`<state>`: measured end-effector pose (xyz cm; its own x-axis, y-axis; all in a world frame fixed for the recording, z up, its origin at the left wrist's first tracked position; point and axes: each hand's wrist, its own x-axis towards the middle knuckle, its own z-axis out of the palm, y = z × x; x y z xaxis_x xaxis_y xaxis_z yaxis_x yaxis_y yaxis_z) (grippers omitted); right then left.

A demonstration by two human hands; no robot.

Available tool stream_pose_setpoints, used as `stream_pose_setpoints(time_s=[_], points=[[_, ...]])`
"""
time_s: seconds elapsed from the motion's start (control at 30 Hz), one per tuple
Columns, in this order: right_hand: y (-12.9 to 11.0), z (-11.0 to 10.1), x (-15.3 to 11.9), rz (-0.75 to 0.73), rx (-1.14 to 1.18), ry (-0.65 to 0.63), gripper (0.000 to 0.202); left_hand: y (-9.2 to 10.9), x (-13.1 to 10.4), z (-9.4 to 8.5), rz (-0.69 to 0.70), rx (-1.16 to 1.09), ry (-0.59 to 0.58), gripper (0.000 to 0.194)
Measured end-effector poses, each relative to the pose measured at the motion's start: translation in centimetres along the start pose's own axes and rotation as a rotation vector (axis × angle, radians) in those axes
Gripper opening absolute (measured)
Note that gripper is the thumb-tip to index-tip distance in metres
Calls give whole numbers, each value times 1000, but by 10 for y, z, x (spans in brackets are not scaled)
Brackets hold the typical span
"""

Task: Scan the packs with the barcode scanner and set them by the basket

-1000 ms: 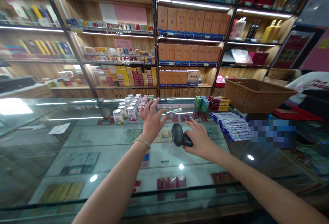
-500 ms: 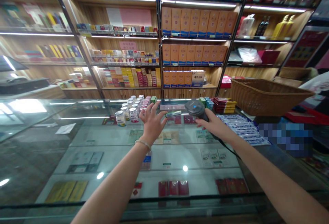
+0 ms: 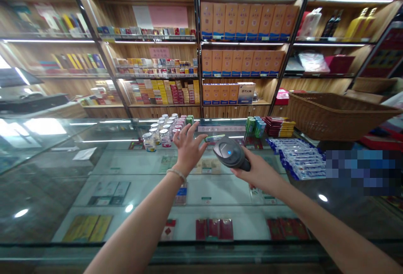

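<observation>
A small green-and-white stick-shaped pack is pinched at its left end between the thumb and a finger of my left hand, above the glass counter. My right hand grips a dark grey handheld scanner with a blue light on top. The scanner's head points left and lies just below and right of the pack, close to it. Rows of white-lidded jars stand just left of and behind my left hand.
Green and blue cans, red and yellow packets, blue-white wrapped sticks and a wicker basket stand on the right. White papers lie at the left. Stocked shelves line the back wall.
My right hand has brought the scanner left and down, nearer to the front of the pack. The left hand still holds the pack and has barely moved. The view has shifted slightly.
</observation>
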<state>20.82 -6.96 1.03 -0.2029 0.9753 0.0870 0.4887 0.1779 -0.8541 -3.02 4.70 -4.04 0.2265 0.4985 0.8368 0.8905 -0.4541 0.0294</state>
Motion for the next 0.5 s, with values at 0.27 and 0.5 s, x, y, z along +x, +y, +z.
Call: stream_pose_setpoints(time_s=[0.27,0.5], points=[[-2,3,-1,-21,-135,42,40,-1,0,1,-7,-9,-6,16],[1,3,0,-22,-214,84,42,-1,0,4,-9,6,5,17]])
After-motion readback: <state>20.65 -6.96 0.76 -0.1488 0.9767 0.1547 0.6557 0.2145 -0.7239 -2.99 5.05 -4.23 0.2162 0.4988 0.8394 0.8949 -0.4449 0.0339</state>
